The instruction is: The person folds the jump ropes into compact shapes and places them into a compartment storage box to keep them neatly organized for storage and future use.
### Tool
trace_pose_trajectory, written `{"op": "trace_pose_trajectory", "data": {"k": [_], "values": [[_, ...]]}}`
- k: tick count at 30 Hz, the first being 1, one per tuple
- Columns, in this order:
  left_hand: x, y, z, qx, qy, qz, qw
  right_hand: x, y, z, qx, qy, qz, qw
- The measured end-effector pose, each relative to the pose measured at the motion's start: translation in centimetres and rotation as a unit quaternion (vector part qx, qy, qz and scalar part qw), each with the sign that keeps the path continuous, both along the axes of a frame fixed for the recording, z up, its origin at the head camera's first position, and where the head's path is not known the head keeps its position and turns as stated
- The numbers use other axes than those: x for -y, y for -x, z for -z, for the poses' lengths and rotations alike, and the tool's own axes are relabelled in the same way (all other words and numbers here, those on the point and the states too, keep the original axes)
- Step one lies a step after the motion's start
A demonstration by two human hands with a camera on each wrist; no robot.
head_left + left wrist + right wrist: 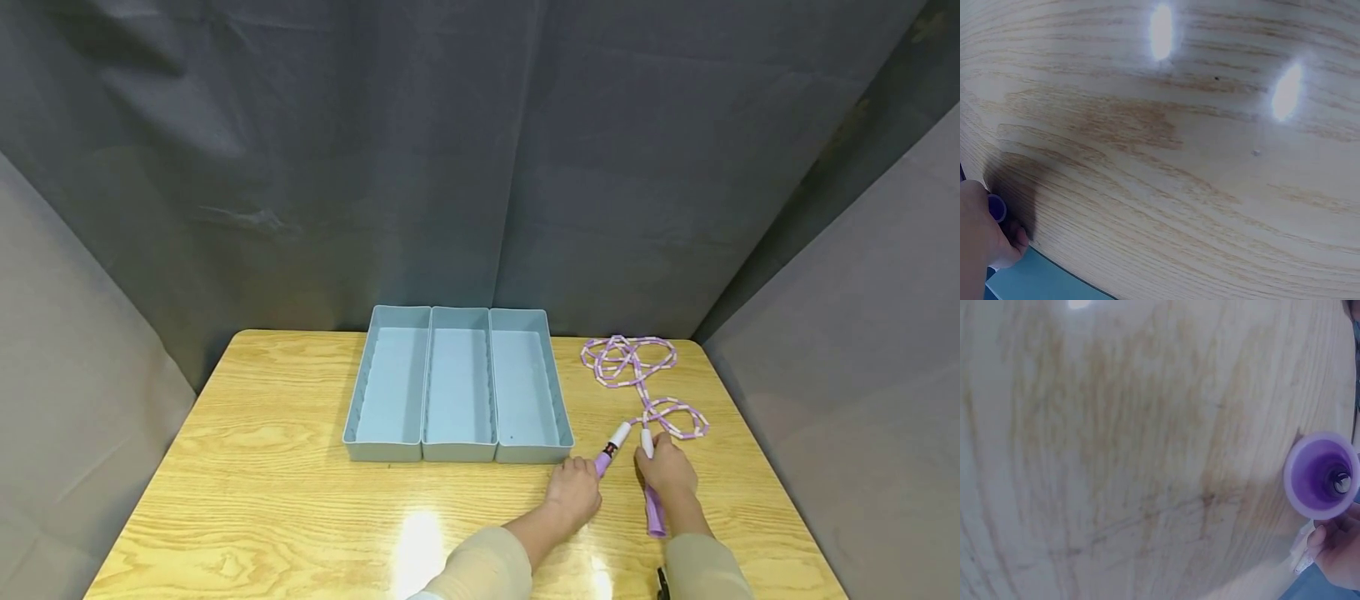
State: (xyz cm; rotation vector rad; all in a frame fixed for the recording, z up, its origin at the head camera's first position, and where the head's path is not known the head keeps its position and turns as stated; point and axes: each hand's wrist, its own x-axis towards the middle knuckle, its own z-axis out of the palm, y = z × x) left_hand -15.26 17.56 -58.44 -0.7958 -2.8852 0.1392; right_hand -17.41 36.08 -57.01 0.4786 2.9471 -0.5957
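Observation:
A jump rope of purple and white beads lies in loops on the right side of the table. My left hand grips one of its handles, whose white tip and dark label stick out past the fingers. In the left wrist view, the handle's round purple end shows within the curled hand. The other handle points toward me, with my right hand around its upper part. Its hollow purple end faces the right wrist camera, with the fingers behind it.
Three light blue trays stand side by side at the back middle of the wooden table, just left of my left hand. A dark curtain hangs behind the table, and grey panels flank it.

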Motion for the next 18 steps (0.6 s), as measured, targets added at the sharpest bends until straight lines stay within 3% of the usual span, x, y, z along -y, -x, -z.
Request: {"op": "trace_pose_trajectory", "data": {"k": [11,18], "values": [[0.42,-0.15,0.05,-0.015,-0.011,0.011,0.9998,0.13,-0.34,-0.54,-0.010,0.012,0.005,0.9999],[0.83,-0.17,-0.50,0.040,-0.068,0.000,0.9969,-0.11,-0.43,-0.53,-0.035,0.032,0.016,0.9987]]}}
